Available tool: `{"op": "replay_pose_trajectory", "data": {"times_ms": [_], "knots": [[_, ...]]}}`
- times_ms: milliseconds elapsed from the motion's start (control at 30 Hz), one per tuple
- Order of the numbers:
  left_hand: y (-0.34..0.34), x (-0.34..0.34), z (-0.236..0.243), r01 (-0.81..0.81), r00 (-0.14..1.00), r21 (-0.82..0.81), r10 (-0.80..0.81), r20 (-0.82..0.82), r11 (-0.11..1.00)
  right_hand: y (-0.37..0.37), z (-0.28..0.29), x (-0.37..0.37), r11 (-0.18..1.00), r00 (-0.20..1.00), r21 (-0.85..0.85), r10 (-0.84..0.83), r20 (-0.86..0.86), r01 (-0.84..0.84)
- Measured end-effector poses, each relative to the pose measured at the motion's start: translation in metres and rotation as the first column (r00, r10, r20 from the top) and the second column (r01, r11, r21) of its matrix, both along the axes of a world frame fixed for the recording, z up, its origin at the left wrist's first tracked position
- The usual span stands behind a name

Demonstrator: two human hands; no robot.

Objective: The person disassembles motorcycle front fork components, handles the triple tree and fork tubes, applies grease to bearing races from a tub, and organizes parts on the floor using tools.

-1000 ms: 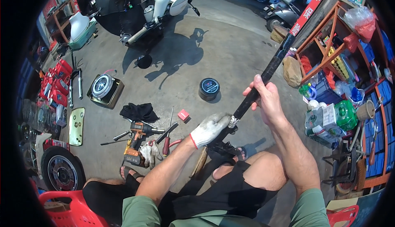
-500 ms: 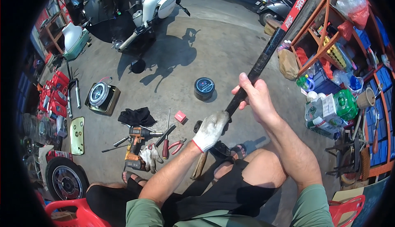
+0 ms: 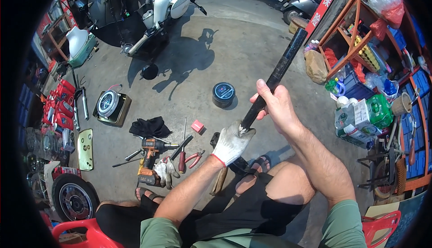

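Note:
A long black metal tube (image 3: 281, 68) slants up and to the right in front of me. My right hand (image 3: 280, 106), bare, wraps round its middle, the thumb lying along the tube. My left hand (image 3: 231, 143), in a white work glove with a red cuff, is closed round the lower end. A whitish patch shows where tube and glove meet; I cannot tell what it is. Below the glove, a dark part (image 3: 240, 163) is partly hidden, and a wooden handle (image 3: 219, 180) rests by my foot. A round black tub (image 3: 223, 94) stands just beyond my hands.
On the floor to the left lie an orange-black impact wrench (image 3: 150, 158), spare gloves (image 3: 166, 172), red-handled pliers (image 3: 195, 159), a black cloth (image 3: 150, 127) and a small pink box (image 3: 197, 126). A wheel (image 3: 73, 198) is at lower left. Shelves (image 3: 355, 45) stand at right, a scooter (image 3: 164, 9) ahead.
The tube's upper end has shifted slightly left, and my right hand has moved a little left with it. My gloved left hand has turned slightly, and the whitish patch now shows.

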State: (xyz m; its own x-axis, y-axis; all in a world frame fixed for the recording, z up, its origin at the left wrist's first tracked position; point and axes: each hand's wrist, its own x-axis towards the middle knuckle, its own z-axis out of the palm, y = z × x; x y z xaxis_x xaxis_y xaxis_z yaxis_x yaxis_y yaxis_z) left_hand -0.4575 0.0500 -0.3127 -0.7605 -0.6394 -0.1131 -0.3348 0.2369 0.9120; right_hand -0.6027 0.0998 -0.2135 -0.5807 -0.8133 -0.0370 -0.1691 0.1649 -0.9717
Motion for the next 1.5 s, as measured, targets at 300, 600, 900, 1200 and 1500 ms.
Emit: {"op": "replay_pose_trajectory", "data": {"times_ms": [300, 600, 900, 1200, 1500], "knots": [[-0.009, 0.01, -0.007, 0.177, 0.967, 0.33, -0.102, -0.232, 0.927, -0.002, 0.003, 0.004, 1.0, 0.999, 0.021, 0.008, -0.044, -0.007], [0.001, -0.001, -0.006, -0.021, 1.0, -0.068, 0.022, 0.016, 0.997, -0.004, -0.005, 0.0, 0.999, 0.999, -0.018, -0.035, 0.005, 0.035], [0.008, 0.004, -0.018, -0.139, 0.978, -0.269, 0.09, -0.187, 0.953, -0.003, -0.001, 0.003, 1.0, 1.0, -0.016, -0.005, -0.01, 0.005], [-0.017, 0.012, -0.012, -0.058, 0.98, -0.001, 0.057, -0.192, 0.998, -0.005, 0.002, 0.003, 0.997, 0.987, -0.078, -0.015, 0.161, 0.028], [-0.018, 0.015, -0.002, 0.153, 0.947, 0.636, 0.072, -0.314, 0.756, -0.001, 0.005, 0.002, 1.0, 0.999, 0.0, -0.006, 0.052, 0.006]]}}
